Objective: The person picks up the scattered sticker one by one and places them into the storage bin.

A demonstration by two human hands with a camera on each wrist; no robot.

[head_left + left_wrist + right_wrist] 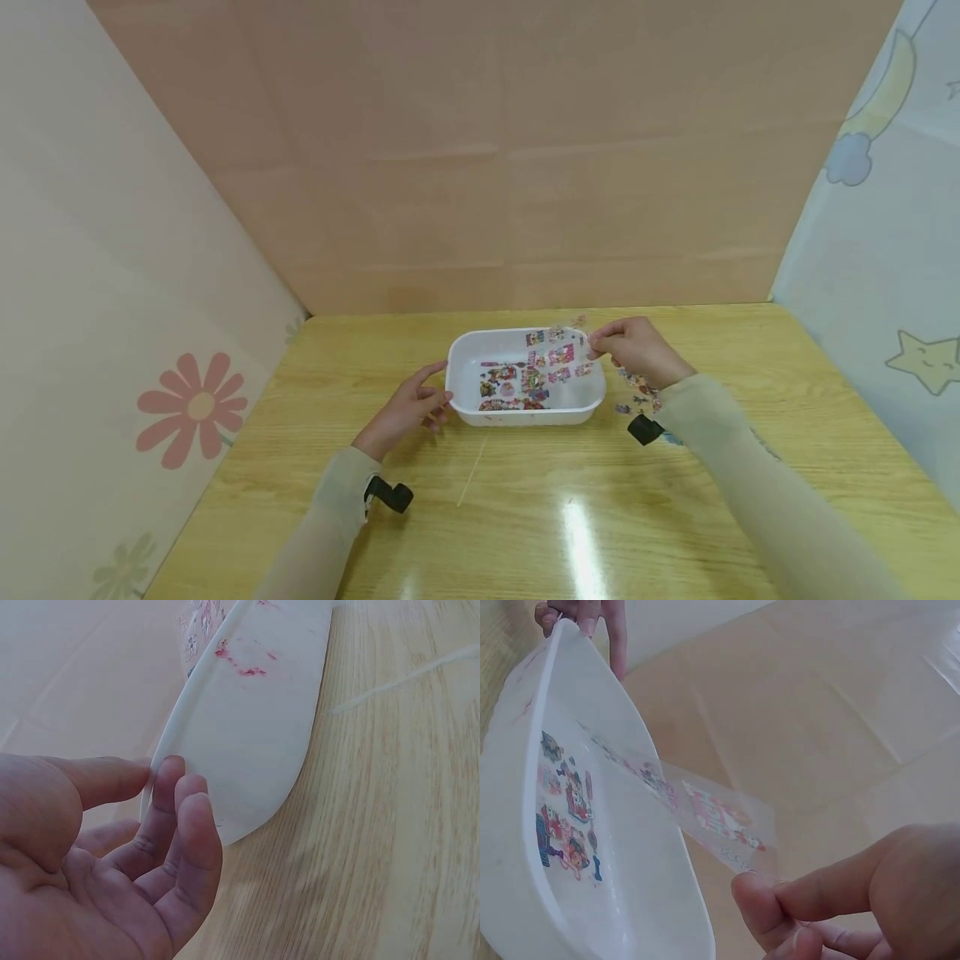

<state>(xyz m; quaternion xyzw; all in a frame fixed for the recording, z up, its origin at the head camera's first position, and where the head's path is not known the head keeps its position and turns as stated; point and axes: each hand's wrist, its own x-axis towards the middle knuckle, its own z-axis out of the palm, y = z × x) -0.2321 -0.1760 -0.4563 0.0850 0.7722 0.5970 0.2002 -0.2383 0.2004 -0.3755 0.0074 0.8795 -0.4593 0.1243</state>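
A white plastic basin stands on the table, with a clear sticker sheet of colourful cartoon pictures lying in it. My left hand grips the basin's left end, its thumb at the rim and its other fingers bent beside the outer wall. Over the basin's right side, my right hand pinches a second clear sticker sheet by its edge between thumb and fingertips. That held sheet slants down into the basin in the right wrist view, its lower end inside the walls.
More printed sticker pieces lie on the wooden table to the right of the basin, partly hidden under my right forearm. A tan covering rises behind the table, and patterned walls close in both sides.
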